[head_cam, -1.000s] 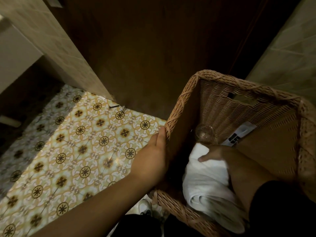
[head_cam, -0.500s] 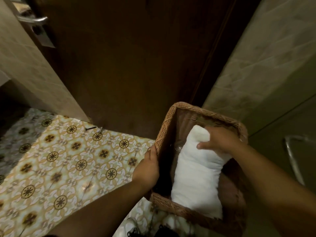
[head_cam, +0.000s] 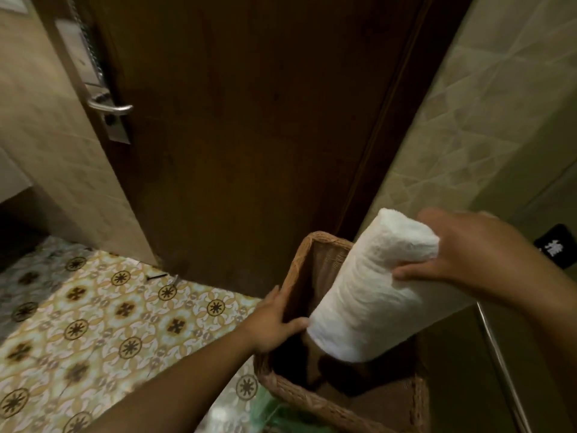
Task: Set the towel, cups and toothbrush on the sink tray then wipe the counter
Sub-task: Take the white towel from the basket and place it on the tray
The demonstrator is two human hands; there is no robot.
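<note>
Above the wicker basket [head_cam: 312,401], the rolled towel [head_cam: 371,295] is gripped at its far end by the right hand [head_cam: 462,248], long axis tilted, near end low over the opening. The basket's rim is clasped by the left hand [head_cam: 274,323].
</note>
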